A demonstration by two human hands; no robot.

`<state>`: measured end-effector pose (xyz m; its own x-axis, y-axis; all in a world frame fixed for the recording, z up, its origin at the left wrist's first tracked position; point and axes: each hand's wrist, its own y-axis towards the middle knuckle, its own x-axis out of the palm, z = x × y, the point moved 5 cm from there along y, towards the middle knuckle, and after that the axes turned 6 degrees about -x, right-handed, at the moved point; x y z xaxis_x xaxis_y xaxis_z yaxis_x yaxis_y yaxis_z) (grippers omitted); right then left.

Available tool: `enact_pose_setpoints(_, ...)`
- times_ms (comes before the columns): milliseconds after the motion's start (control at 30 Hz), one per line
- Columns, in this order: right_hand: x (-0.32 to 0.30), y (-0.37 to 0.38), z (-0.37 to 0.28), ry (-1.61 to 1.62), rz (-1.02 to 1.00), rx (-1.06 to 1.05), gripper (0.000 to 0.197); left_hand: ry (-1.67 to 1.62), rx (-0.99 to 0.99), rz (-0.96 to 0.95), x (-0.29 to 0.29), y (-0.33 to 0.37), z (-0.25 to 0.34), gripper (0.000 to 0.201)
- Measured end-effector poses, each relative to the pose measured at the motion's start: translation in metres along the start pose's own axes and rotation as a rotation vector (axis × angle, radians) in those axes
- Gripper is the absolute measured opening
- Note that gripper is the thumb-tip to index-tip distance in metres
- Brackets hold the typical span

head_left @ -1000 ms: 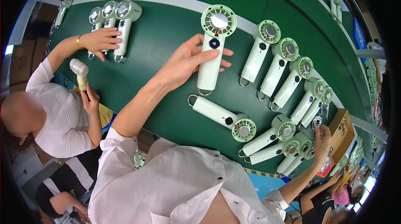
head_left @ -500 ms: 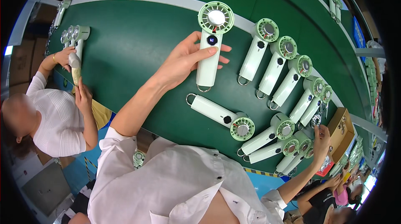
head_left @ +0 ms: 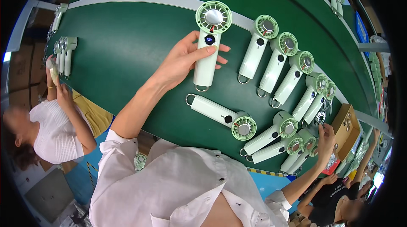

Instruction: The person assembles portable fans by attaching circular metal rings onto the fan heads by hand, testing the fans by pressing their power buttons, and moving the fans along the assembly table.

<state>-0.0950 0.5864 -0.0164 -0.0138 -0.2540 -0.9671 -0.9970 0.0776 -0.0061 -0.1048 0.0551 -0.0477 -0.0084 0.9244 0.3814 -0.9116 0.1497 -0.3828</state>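
My left hand grips a pale green handheld fan by its handle, thumb across the front below a lit round display. The fan's head points away from me, with its inside and silver hub uncovered and a bit of red showing; a metal ring hangs at the handle's near end. On the right, my right hand pinches the edge of a round, spoked fan grille. Another fan lies crosswise on the green table below my left hand.
Several similar fans lie in a slanted row at right, with more fans nearer me. A cardboard box and a red tray stand beyond my right hand. At left, a co-worker handles a pale object near upright fans.
The held fan has shifted slightly left, and its display now shows different lit marks. My right hand has moved slightly away from me with the grille. The left co-worker's hands have drawn leftward from the fans.
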Motion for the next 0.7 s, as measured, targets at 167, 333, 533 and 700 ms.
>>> enact_pose_setpoints(167,0.013,0.005,0.011,0.201,-0.031,0.016,0.033,0.003,-0.010,0.038,0.002,0.008,-0.007,0.042)
enact_pose_setpoints(333,-0.004,0.005,-0.009,0.006,0.049,-0.042,0.027,0.144,-0.135,0.062,0.006,0.023,-0.015,0.045)
enact_pose_setpoints(533,0.001,0.016,0.012,-0.047,0.051,0.014,0.026,0.166,-0.173,0.018,0.019,0.042,-0.019,0.045)
enact_pose_setpoints(700,0.015,0.032,0.004,0.082,-0.032,-0.009,0.025,0.190,-0.160,0.108,0.012,0.036,-0.012,0.045)
